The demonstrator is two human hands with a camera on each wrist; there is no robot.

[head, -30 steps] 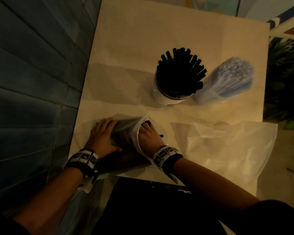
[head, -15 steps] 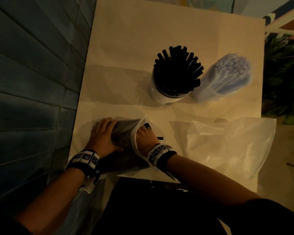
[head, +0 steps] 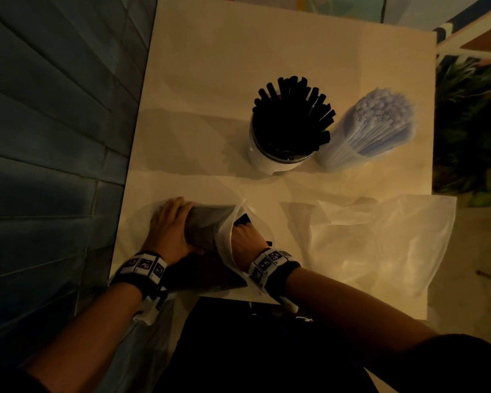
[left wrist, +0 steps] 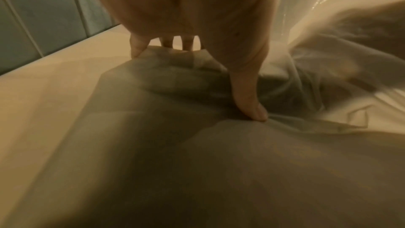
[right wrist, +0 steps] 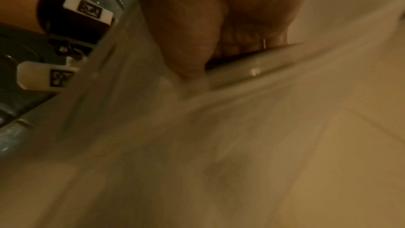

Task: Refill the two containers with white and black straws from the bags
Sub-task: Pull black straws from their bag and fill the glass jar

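Observation:
A bag of black straws [head: 207,222] lies on its side at the table's front left. My left hand [head: 169,231] grips it from outside, fingers curled over the bundle and thumb [left wrist: 247,103] pressing into the plastic [left wrist: 175,136]. My right hand [head: 245,236] is inside the bag's open mouth, fingers curled round the black straws [right wrist: 238,57]; their ends [head: 243,219] stick out by its knuckles. Further back stand a round container of black straws [head: 291,131] and, to its right, a container of white straws [head: 372,129], both upright.
A flat, see-through bag [head: 380,245] lies at the front right and overhangs the table [head: 210,80] edge. A dark panelled wall [head: 54,137] runs along the left side. Green plants [head: 471,123] stand past the right edge.
Both hands stay on the bag in the same grip. The view has shifted slightly; nothing has been lifted out or let go.

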